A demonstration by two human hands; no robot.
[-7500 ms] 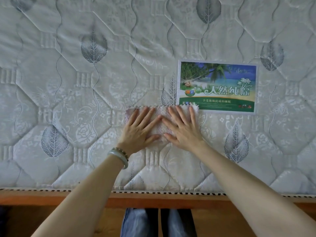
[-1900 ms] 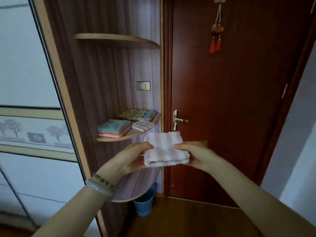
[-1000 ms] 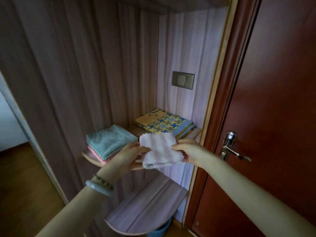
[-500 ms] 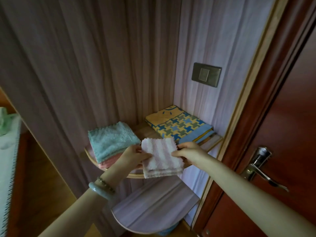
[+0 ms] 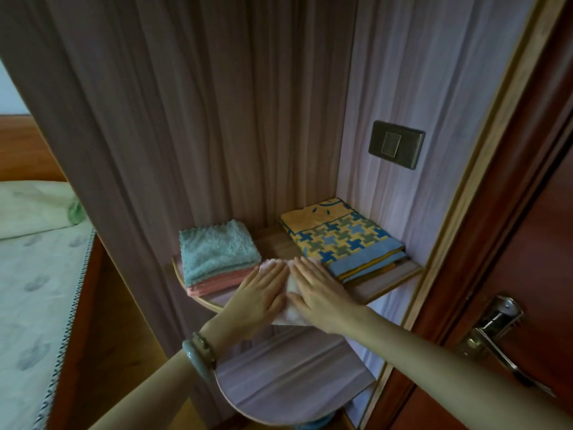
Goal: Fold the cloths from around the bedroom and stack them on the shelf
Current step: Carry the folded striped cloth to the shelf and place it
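Teal cloth (image 5: 217,252) sits on a pink cloth (image 5: 217,282), far left of the shelf (image 5: 387,282). My left hand (image 5: 260,293) lies flat on the folded striped cloth (image 5: 290,311), fingers straight and together. The cloth is at the shelf's front edge, between the two piles. My right hand (image 5: 319,290) is the same, flat alongside. I'm probably pressing so the fold sits level. Patterned cloth (image 5: 341,240) is on the right by the wall.

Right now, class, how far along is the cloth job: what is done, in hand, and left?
Done: a teal cloth on a pink cloth, and a patterned cloth, lie folded on the shelf. In hand: the left hand and right hand press flat on the striped cloth at the shelf's front. Left: letting go; further cloths cannot be seen.
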